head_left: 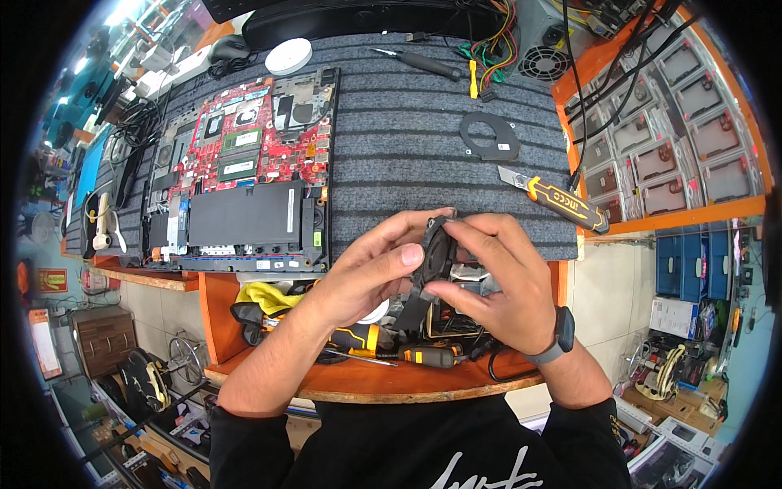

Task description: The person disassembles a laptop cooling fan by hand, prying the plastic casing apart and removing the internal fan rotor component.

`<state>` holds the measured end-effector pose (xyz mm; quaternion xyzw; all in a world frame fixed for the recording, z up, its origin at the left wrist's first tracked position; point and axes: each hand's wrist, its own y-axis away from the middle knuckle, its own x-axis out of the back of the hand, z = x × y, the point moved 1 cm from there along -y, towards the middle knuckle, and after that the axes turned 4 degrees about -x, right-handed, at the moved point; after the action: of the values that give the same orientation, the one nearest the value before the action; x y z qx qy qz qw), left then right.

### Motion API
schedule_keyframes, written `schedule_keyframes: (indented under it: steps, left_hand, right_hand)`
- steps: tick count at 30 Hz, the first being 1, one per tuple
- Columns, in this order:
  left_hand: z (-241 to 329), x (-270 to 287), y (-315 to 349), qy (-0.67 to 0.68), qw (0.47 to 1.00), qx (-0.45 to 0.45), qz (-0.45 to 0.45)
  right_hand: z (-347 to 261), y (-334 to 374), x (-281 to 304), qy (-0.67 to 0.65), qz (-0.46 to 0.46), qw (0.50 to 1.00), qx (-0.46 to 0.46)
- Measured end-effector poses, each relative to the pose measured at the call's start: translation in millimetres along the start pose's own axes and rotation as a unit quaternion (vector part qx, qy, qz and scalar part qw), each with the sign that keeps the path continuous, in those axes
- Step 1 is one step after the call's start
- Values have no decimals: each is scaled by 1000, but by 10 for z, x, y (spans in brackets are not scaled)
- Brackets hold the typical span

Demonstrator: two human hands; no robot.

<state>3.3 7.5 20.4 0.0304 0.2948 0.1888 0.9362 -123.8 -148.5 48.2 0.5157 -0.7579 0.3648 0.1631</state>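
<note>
Over the near edge of the bench, my left hand and my right hand hold a black laptop cooling fan between them, tilted nearly on edge. My left thumb lies along its near face, while the right fingers and thumb pinch its rim. A dark flap hangs below it. To the left, an opened laptop base lies with its red circuit board and black battery exposed. A thin dark fan cover with a round hole lies flat at the right.
A yellow-and-grey utility knife, blade out, lies at the mat's right edge. Farther back are a dark pen-shaped tool, a white round container and coloured cables. An open drawer below my hands holds screwdrivers and a yellow cloth.
</note>
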Motion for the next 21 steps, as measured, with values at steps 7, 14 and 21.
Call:
schedule_keyframes:
  steps: [7,14,21]
  left_hand:
    - [-11,12,4,30,999,-2,-45]
    - [18,-71,15,27,998,-57,-6]
    - [37,38,-18,-121,973,-154,123]
  right_hand:
    - [-40,-22,-25,-23,20,999,-16]
    - [87,-22,58,-193,-20,980,-47]
    - [215,5,134,-533,-66,783,-313]
